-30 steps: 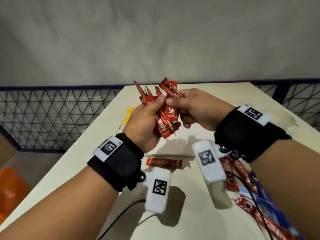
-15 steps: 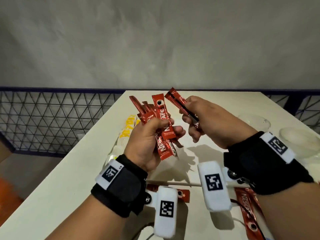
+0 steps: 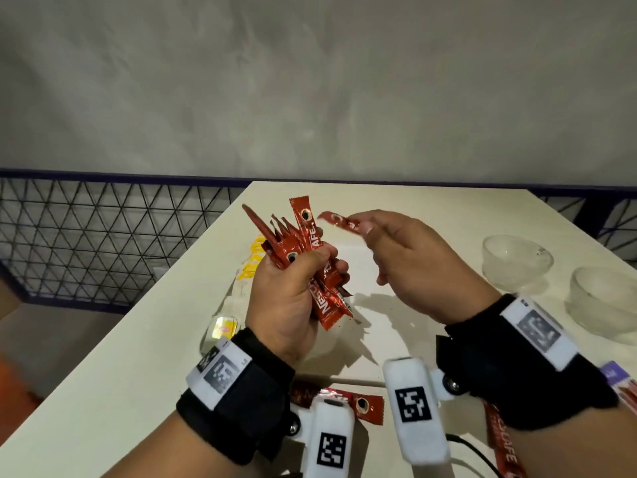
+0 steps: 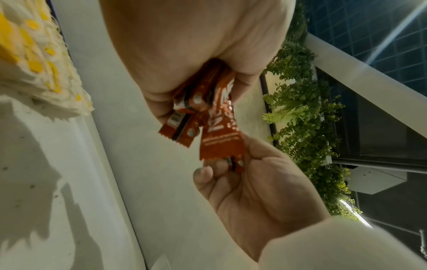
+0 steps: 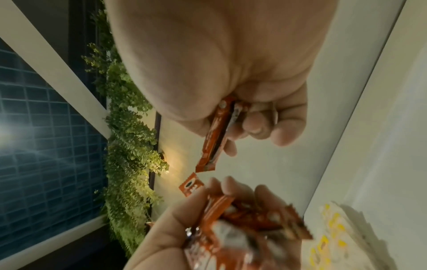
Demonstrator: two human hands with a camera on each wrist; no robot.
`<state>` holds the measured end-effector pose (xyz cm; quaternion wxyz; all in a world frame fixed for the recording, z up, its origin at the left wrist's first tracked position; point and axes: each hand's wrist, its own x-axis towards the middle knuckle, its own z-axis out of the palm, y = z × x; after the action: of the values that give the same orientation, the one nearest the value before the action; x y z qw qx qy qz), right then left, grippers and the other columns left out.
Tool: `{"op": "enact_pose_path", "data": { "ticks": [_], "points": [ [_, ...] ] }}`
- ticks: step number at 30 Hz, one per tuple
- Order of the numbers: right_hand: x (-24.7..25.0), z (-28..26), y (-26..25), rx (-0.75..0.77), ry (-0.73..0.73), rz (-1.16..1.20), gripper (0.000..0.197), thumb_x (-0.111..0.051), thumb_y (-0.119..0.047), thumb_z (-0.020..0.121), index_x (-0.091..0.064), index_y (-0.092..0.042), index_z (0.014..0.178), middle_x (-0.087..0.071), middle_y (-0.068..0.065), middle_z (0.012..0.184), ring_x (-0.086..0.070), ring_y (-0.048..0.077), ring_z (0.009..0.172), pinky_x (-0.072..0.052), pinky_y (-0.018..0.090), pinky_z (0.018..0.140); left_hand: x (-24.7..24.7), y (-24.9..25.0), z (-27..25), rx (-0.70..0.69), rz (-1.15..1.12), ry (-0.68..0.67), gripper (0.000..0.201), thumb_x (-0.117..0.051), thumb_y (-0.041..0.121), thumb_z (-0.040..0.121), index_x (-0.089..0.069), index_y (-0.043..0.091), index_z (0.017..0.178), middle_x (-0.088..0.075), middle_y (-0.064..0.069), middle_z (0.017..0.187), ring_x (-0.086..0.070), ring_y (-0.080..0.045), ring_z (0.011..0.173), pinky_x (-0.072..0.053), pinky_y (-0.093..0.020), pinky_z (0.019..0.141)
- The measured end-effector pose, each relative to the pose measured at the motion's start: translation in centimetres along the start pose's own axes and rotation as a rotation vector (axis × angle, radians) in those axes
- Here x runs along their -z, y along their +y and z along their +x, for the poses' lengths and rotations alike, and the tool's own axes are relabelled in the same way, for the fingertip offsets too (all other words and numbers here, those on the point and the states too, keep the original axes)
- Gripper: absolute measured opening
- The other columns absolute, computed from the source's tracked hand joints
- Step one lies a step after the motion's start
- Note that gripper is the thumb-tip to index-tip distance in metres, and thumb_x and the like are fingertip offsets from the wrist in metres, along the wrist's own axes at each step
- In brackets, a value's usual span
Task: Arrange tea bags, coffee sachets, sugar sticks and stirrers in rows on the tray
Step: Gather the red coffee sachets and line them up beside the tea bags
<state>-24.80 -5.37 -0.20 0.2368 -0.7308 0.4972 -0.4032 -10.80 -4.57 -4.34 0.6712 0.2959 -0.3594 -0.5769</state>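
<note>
My left hand [image 3: 293, 288] grips a fanned bunch of red coffee sachets [image 3: 303, 246] upright above the white table [image 3: 396, 208]. My right hand [image 3: 396, 250] pinches a single red coffee sachet [image 3: 339, 220] just to the right of the bunch, its free end pointing left. The left wrist view shows the bunch's lower ends [image 4: 208, 118] sticking out below my fist. In the right wrist view the single sachet [image 5: 215, 138] hangs from my fingers. More red sachets [image 3: 362, 407] lie on the table under my wrists. No tray is visible.
A stack of white and yellow tea bags [image 3: 253, 263] lies left of my left hand, with one yellow-labelled packet [image 3: 224, 329] nearer. Two clear glass bowls [image 3: 517, 262] [image 3: 606, 305] stand at the right. A wire-mesh fence [image 3: 103, 236] runs past the table's left edge.
My right hand has pulled one sachet out of the bunch and moved it right, away from the left hand. The head view has tilted so the far table and bowls show.
</note>
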Motion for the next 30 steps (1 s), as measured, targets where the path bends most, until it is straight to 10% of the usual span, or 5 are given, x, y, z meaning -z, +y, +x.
{"op": "enact_pose_path", "data": {
  "ticks": [5,14,25,30],
  "points": [
    [-1.2,0.0,0.3,0.027,0.016,0.020,0.011,-0.052,-0.026,0.097,-0.063,-0.030,0.097,-0.056,-0.015,0.080,-0.052,0.004,0.068,-0.042,0.026,0.067,0.4,0.1,0.0,-0.033,-0.030,0.006,0.021,-0.069,0.018,0.077,-0.065,0.005,0.094,-0.064,-0.008,0.074,-0.064,-0.019,0.065,-0.055,-0.036,0.064],
    [-0.7,-0.1,0.0,-0.011,0.005,0.235,0.015,-0.079,-0.018,0.077,-0.072,-0.025,0.088,-0.068,0.001,0.071,-0.068,0.018,0.059,-0.055,0.041,0.060,0.4,0.7,0.2,-0.101,0.032,0.112,0.014,-0.072,0.005,0.082,-0.070,0.009,0.095,-0.068,-0.013,0.080,-0.065,-0.028,0.070,-0.055,-0.042,0.069],
    [0.9,-0.4,-0.4,-0.032,-0.094,0.122,0.017,-0.067,-0.035,0.086,-0.072,-0.027,0.100,-0.069,-0.008,0.083,-0.062,0.001,0.070,-0.047,0.019,0.062,0.8,1.6,0.1,-0.053,0.154,-0.037,0.027,-0.070,0.001,0.080,-0.065,0.000,0.106,-0.069,-0.010,0.079,-0.067,-0.020,0.065,-0.054,-0.032,0.061],
    [0.9,-0.5,-0.5,-0.083,-0.053,0.287,0.009,-0.065,-0.006,0.088,-0.066,-0.015,0.085,-0.066,-0.002,0.068,-0.061,0.012,0.057,-0.049,0.028,0.055,0.7,1.5,0.0,-0.042,0.179,-0.035,0.051,-0.077,0.021,0.066,-0.063,-0.005,0.108,-0.068,-0.016,0.087,-0.061,-0.023,0.068,-0.052,-0.036,0.066]
  ]
}}
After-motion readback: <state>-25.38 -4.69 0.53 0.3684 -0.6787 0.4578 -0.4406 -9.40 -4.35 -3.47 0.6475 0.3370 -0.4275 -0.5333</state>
